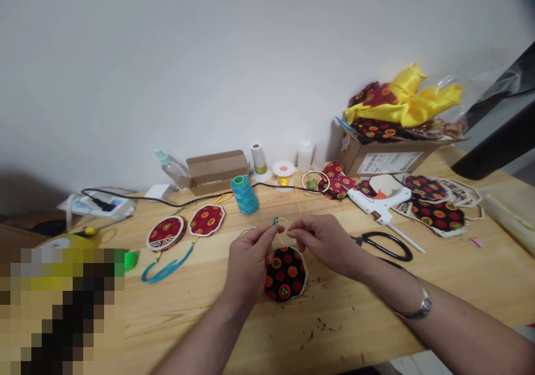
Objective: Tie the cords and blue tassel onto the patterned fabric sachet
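My left hand (249,255) is closed, its thumb and fingertips pinching a yellow cord (283,219) where a small teal bit (275,221) shows. My right hand (324,240) also pinches the cord, just to the right, so a small loop stands between the two hands. Below my fingers hangs or lies a black floral fabric pendant (287,274) with a pale scalloped edge; how it joins the cord is partly hidden. From a white spool (283,169) behind, yellow cord runs down towards my right hand.
Teal thread (244,196) stands behind my hands. Two red pendants (166,233) lie left. Black-handled scissors (387,246) and a white glue gun (378,203) are right, near more fabric pieces (438,216) and a cardboard box (387,156). A black cable (200,198) crosses behind.
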Action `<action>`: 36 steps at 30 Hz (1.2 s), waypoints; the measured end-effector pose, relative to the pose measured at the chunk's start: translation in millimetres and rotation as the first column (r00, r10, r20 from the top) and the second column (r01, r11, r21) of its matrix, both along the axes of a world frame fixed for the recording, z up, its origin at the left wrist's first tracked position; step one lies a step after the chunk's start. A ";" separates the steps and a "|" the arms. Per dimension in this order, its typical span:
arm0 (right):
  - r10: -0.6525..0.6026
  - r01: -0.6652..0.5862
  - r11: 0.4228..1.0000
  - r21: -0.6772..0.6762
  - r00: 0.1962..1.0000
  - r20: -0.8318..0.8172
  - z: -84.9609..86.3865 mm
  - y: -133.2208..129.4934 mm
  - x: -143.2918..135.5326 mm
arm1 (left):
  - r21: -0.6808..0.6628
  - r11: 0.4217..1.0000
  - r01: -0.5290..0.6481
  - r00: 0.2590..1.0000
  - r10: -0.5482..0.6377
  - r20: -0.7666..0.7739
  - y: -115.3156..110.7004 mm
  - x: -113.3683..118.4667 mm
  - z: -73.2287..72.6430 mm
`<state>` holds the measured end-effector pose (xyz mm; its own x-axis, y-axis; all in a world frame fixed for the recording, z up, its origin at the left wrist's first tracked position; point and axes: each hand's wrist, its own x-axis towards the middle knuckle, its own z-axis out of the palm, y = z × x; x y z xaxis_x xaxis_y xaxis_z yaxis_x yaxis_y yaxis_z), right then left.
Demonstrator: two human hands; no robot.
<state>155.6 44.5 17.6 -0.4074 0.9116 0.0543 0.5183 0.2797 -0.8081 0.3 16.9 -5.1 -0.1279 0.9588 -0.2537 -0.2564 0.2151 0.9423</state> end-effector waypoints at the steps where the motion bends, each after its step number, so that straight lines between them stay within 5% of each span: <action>1: 0.012 -0.012 1.000 0.015 1.000 0.000 -0.5 -0.5 -0.3 | -0.002 1.000 -0.001 1.000 0.001 0.007 0.2 0.2 0.6; 19: 0.160 -0.166 0.984 -0.069 0.983 -0.087 -11.2 0.3 -2.7 | 0.007 1.000 -0.025 0.998 0.025 -0.052 0.5 2.4 2.3; 36: 0.231 -0.252 0.961 0.115 0.958 0.170 -3.6 -4.7 0.4 | 0.012 0.998 0.059 0.981 -0.056 -0.187 -2.5 0.8 -2.2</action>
<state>156.0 39.8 14.0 -0.6275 0.7736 0.0889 0.5367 0.5124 -0.6703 1.1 14.4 -7.3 -0.1159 0.9699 -0.2140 -0.0632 0.2078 0.9761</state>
